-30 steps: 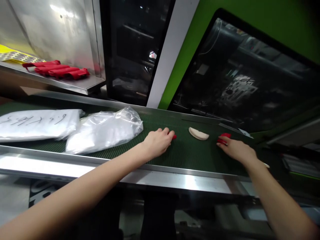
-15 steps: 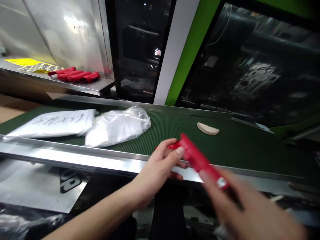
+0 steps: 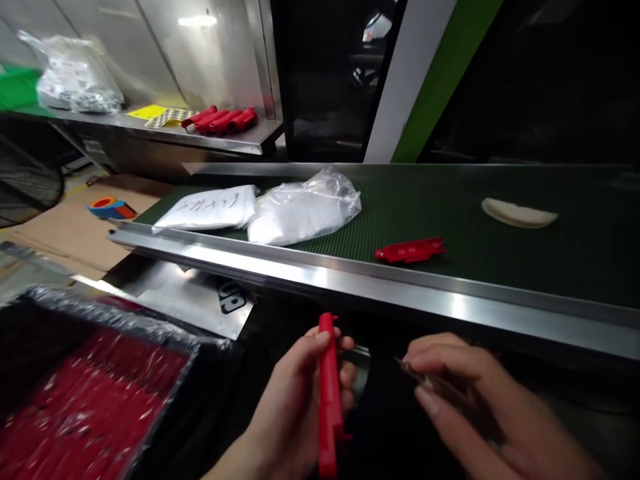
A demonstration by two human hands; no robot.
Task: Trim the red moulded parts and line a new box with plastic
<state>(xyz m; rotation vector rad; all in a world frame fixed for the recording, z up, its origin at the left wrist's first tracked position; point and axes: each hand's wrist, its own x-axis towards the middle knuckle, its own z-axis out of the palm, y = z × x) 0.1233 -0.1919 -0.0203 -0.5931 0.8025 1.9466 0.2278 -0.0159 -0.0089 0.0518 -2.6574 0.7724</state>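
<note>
The left hand (image 3: 300,400) is gripping a red plastic part (image 3: 329,393) upright; at its 3 o'clock, the right hand (image 3: 480,407) is pinching a thin metal tool (image 3: 415,372).

Long red plastic part (image 3: 329,393) — upright, edge-on, below the belt rail — beside a thin, blurred metal tool (image 3: 425,380).

Bags (image 3: 260,210) left of part (image 3: 410,251), on belt (image 3: 500,267)

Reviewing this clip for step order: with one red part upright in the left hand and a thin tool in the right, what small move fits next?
Probably bring the thin tool in the right hand across to the red part upright in the left hand; they sit apart.
</note>
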